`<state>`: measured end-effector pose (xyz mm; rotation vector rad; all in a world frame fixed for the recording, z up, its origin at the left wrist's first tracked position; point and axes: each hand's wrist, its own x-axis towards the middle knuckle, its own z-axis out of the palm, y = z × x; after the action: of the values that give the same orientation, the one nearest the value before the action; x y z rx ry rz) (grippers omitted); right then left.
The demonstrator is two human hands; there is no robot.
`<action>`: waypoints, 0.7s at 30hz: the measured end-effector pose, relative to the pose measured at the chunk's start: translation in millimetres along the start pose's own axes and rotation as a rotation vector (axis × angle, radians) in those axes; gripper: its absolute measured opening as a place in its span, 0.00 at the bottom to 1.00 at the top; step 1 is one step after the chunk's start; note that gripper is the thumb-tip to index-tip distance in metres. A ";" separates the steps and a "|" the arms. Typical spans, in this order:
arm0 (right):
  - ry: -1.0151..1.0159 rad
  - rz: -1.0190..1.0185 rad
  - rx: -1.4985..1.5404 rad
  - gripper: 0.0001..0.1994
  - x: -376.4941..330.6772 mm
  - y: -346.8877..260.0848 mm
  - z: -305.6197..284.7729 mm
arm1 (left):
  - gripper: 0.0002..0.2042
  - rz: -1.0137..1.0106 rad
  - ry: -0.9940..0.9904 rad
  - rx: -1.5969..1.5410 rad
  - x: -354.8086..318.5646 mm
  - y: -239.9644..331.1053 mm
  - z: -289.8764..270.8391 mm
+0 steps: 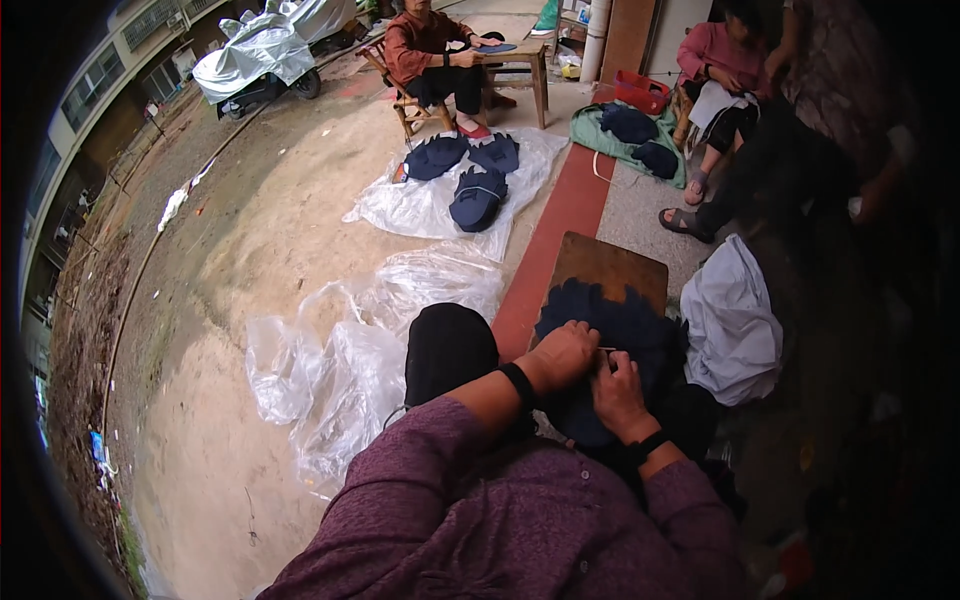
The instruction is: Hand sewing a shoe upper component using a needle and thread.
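A stack of dark blue fabric pieces (pixel 622 318) lies on a small wooden table (pixel 610 262) in front of me. My left hand (pixel 566 353) presses down on the near edge of the fabric with its fingers curled. My right hand (pixel 616 392) sits just beside it, fingers pinched on the same fabric; a thin light object between the hands is too small to make out. Both wrists carry dark bands.
Clear plastic sheets (pixel 330 370) spread on the ground to my left. Farther off, dark blue pieces (pixel 478 196) rest on another sheet. A seated person (pixel 432 55) works at a wooden table (pixel 520 60); other people (pixel 720 80) sit at right. A white bag (pixel 735 320) lies beside my table.
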<state>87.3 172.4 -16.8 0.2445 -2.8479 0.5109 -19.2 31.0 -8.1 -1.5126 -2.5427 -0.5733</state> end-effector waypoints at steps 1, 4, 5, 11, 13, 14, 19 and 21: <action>0.022 -0.016 -0.006 0.18 -0.2 0.3 0.9 | 0.07 0.002 -0.007 -0.007 -0.4 -1.2 -2.7; 0.035 -0.029 -0.014 0.21 1.4 -1.1 1.8 | 0.08 0.008 -0.106 -0.024 -3.0 -6.6 -11.2; 0.034 -0.035 -0.018 0.22 1.0 -2.4 1.6 | 0.07 0.004 -0.109 -0.044 -4.7 -10.1 -12.2; -0.002 -0.008 -0.049 0.21 -5.1 -3.0 2.5 | 0.07 -0.038 -0.206 -0.144 -4.6 -14.6 -10.4; -0.011 0.008 -0.078 0.20 -4.7 -4.4 0.7 | 0.08 -0.044 -0.264 -0.173 -5.9 -17.8 -14.2; -0.015 0.023 -0.110 0.20 -5.8 -5.0 -0.7 | 0.08 -0.054 -0.243 -0.227 -12.4 -25.8 -18.6; -0.022 0.081 -0.062 0.20 1.1 -9.9 -4.5 | 0.03 -0.270 -0.188 -0.438 -49.0 -71.4 -35.2; 0.018 -0.014 -0.068 0.20 5.0 -9.9 -0.6 | 0.03 -0.223 -0.068 -0.469 -61.8 -83.4 -42.9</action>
<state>84.6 162.8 -11.8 0.2453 -2.8379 0.4105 -64.8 -71.6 -8.4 -1.3886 -2.7832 -1.2419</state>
